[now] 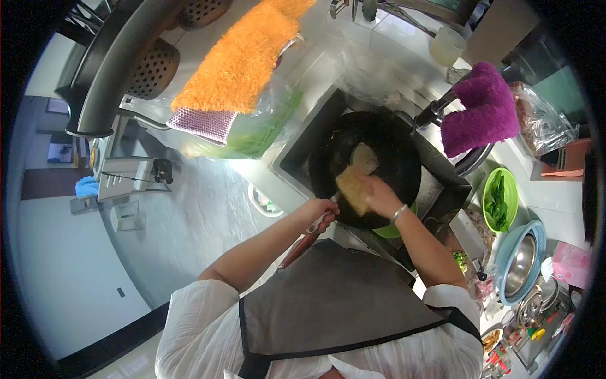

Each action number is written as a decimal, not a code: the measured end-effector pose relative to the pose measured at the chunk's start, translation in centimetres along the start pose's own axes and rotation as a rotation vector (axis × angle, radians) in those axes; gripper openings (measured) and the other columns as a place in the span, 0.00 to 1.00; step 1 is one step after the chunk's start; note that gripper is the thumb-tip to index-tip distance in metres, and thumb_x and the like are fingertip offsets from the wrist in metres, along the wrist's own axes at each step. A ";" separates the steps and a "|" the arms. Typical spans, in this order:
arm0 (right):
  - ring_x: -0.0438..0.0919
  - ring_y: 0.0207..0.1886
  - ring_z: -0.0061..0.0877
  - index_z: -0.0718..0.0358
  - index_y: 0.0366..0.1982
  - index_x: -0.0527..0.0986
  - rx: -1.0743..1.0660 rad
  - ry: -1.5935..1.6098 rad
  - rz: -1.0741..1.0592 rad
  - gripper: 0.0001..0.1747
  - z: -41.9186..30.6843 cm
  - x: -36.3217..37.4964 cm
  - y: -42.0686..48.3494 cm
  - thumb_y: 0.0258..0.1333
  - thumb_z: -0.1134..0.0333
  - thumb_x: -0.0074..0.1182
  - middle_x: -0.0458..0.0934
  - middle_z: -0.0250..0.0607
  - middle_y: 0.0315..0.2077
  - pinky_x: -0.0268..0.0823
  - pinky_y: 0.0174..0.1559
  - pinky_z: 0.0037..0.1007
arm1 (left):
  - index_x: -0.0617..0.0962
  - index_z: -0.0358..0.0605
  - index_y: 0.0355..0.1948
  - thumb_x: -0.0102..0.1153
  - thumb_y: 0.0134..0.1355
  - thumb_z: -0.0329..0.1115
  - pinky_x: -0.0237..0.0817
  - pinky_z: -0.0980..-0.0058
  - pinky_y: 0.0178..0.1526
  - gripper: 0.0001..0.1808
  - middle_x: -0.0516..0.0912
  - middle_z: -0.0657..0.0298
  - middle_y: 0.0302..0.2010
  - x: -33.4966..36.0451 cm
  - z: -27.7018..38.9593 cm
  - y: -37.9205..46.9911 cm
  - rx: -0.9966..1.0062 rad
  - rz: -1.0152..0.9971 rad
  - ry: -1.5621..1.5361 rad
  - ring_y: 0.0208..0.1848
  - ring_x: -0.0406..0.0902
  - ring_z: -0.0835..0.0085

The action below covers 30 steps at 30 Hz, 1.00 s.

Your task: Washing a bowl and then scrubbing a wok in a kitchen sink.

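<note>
A dark wok (393, 156) stands in the sink, tilted, with cloudy water or suds at its bottom. My left hand (323, 215) is closed around the wok's long handle with its reddish-brown grip (299, 248). My right hand (378, 194) presses a yellowish scrubbing cloth (352, 187) against the inside of the wok; some of its fingers are hidden. Part of a green bowl (390, 230) shows beneath the wok's near edge. A faucet (428, 113) with a purple fuzzy cloth (483, 111) over it is at the wok's right.
An orange fuzzy cloth (236, 61) hangs at upper left above bagged green vegetables (270, 128). To the right are a cleaver (467, 234), a green basket of peppers (497, 201) and a blue basin (501, 265) with a steel bowl (520, 267). A white bin (258, 201) stands below the counter.
</note>
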State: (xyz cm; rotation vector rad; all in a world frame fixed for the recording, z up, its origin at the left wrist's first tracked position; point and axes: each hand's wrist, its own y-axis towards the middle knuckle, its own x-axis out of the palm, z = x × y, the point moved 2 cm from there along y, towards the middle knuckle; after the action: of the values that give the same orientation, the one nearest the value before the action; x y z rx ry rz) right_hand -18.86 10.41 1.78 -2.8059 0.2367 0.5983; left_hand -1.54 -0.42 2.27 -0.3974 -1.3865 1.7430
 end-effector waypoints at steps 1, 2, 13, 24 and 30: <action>0.68 0.53 0.46 0.56 0.56 0.65 0.069 0.066 -0.056 0.29 -0.3 0.8 -0.8 0.49 0.61 0.50 0.66 0.51 0.55 0.58 0.57 0.38 | 0.72 0.41 0.28 0.48 0.59 0.39 0.54 0.75 0.14 0.11 0.67 0.66 0.12 -0.2 -0.1 0.5 0.039 0.018 0.052 0.11 0.63 0.74; 0.68 0.52 0.46 0.56 0.56 0.66 0.049 0.059 -0.022 0.29 -1.1 1.5 -1.5 0.49 0.61 0.51 0.68 0.52 0.52 0.59 0.56 0.38 | 0.72 0.41 0.28 0.48 0.59 0.39 0.54 0.75 0.14 0.11 0.67 0.66 0.12 -0.4 -0.3 0.8 0.040 0.017 0.056 0.11 0.63 0.74; 0.68 0.50 0.48 0.60 0.51 0.68 -0.125 0.034 0.266 0.22 -1.0 3.5 -1.2 0.53 0.64 0.50 0.69 0.55 0.45 0.59 0.56 0.37 | 0.76 0.41 0.32 0.52 0.56 0.38 0.62 0.69 0.25 0.11 0.72 0.57 0.22 -1.8 0.0 0.2 0.545 -0.061 0.927 0.23 0.72 0.66; 0.70 0.47 0.48 0.56 0.53 0.66 0.115 -0.358 0.332 0.23 0.6 -0.5 -2.1 0.55 0.62 0.45 0.70 0.54 0.45 0.66 0.49 0.41 | 0.73 0.34 0.32 0.46 0.61 0.49 0.65 0.53 0.40 0.23 0.78 0.42 0.30 0.5 1.5 -3.9 0.444 0.481 1.173 0.36 0.75 0.44; 0.70 0.50 0.44 0.61 0.48 0.69 0.135 -0.529 0.202 0.23 8.4 1.9 0.3 0.46 0.67 0.52 0.70 0.51 0.45 0.64 0.51 0.37 | 0.70 0.37 0.34 0.50 0.59 0.45 0.64 0.53 0.39 0.18 0.77 0.43 0.30 1.0 2.0 -2.8 0.557 0.481 1.179 0.37 0.75 0.44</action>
State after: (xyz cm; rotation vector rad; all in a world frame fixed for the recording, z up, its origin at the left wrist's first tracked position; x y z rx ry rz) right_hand -20.40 12.33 -6.46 -2.4020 0.4320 1.2845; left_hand -2.39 -0.85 5.72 -1.2363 0.0459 1.6480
